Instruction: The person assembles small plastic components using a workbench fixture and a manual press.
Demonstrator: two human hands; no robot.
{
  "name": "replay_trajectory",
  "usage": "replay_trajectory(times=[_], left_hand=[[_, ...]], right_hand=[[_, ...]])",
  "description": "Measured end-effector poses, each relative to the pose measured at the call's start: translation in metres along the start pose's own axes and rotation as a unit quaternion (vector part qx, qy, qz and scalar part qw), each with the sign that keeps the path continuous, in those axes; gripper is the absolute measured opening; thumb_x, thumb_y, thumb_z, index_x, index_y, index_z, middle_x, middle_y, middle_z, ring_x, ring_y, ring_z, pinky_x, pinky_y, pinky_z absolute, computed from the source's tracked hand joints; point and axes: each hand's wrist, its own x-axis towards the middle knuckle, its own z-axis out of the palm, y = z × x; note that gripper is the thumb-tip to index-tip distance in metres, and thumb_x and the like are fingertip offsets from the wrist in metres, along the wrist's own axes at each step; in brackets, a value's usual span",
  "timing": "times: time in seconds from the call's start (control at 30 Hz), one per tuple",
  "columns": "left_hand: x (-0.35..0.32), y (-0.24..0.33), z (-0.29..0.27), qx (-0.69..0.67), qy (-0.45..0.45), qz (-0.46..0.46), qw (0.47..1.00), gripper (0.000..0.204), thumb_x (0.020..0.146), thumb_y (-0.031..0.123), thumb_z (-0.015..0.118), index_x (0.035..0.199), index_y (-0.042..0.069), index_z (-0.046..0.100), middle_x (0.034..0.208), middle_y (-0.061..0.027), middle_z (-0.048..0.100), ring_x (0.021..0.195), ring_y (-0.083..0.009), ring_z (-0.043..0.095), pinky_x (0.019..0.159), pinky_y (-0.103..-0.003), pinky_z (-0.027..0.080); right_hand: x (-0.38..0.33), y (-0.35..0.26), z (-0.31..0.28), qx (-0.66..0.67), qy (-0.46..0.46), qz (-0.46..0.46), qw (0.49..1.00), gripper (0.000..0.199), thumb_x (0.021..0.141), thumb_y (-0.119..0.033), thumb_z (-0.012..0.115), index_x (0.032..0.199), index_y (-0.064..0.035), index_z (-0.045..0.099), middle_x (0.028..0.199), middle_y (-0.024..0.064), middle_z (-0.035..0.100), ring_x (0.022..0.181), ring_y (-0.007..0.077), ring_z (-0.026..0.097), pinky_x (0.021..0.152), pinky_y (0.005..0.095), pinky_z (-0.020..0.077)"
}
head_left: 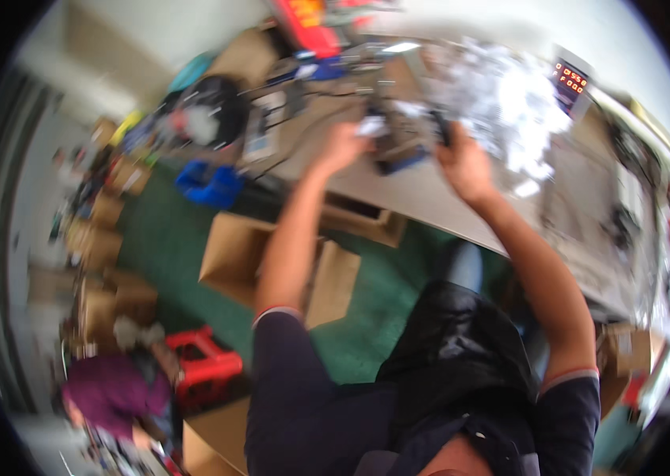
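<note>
Hands on either side of a brown-and-blue block

From the head view, we see writing in two places: red lit digits on a dark display point(570, 83) at the table's far right, and yellow marks on a red panel point(307, 25) at the far edge, too smeared to read.

Between our two hands, near the front edge of the table point(422, 197), sits one brown block point(400, 141) with blue along its lower side. That blue edge slants, its right end farther from us than its left; blur hides the block's exact form. Our right hand point(466, 165) has its fingers closed around one slim dark piece point(440, 127), whose long axis runs mostly away from us, leaning a little left at the far end. Our left hand point(341, 148) has its fingers bent together at one small white piece point(370, 125), just beside the block; we cannot tell whether it is gripped.

Beyond the right hand lies one white heap point(501, 103), its pieces too blurred to count. We count one blue bin point(210, 184) at the left, one open cardboard box point(232, 247) below the table, and one co-worker point(117, 389) in purple beside one red stool point(202, 366).
</note>
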Motion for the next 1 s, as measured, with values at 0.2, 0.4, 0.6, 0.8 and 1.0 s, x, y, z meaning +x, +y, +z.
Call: replay_trajectory(times=[0.2,0.4,0.6,0.8,1.0], left_hand=[[-0.019,0.034,0.018,0.132,0.111,0.028,0.985,0.020,0.082,0.011,0.065,0.098,0.011,0.077,0.089,-0.0206,0.073,0.088,-0.0413,0.070,0.081,-0.053,0.055],[-0.107,0.026,0.025,-0.003,0.179,-0.063,0.982,0.040,0.087,0.003,0.059,0.125,0.009,0.070,0.099,-0.0194,0.074,0.093,-0.0374,0.071,0.080,-0.046,0.056],[-0.223,-0.049,0.045,-0.117,0.336,-0.257,0.898,0.014,0.097,0.011,0.061,0.097,0.000,0.070,0.076,-0.0051,0.069,0.065,-0.0135,0.062,0.062,-0.033,0.050],[-0.313,-0.162,0.008,-0.224,0.340,-0.448,0.796,0.036,0.094,0.027,0.069,0.116,-0.001,0.069,0.095,-0.0148,0.076,0.075,-0.0272,0.072,0.073,-0.041,0.055],[-0.358,-0.200,0.021,0.236,0.202,-0.443,0.841,0.044,0.091,0.019,0.067,0.130,-0.001,0.064,0.128,-0.0228,0.068,0.124,-0.0362,0.063,0.104,-0.044,0.049]], right_hand=[[-0.001,-0.030,-0.050,0.175,-0.098,0.119,0.972,0.027,0.096,-0.025,0.064,0.101,-0.0001,0.055,0.069,0.0091,0.061,0.053,0.0155,0.062,0.047,0.0321,0.0465],[0.011,-0.061,-0.086,0.188,-0.108,0.127,0.968,0.034,0.098,-0.033,0.059,0.097,0.0011,0.062,0.070,0.0073,0.062,0.051,0.0120,0.059,0.046,0.0269,0.0447],[0.018,-0.069,-0.107,0.154,-0.096,0.123,0.975,0.043,0.097,-0.044,0.062,0.092,-0.0012,0.063,0.069,0.0070,0.063,0.051,0.0135,0.059,0.046,0.0275,0.0463],[0.027,-0.101,-0.120,0.157,-0.082,0.112,0.978,0.054,0.093,-0.050,0.061,0.094,0.0036,0.068,0.074,0.0113,0.067,0.056,0.0151,0.063,0.050,0.0283,0.0480],[0.026,-0.087,-0.129,0.131,-0.086,0.103,0.982,0.061,0.096,-0.057,0.059,0.111,0.0015,0.070,0.073,0.0065,0.065,0.058,0.0127,0.062,0.055,0.0267,0.0503]])
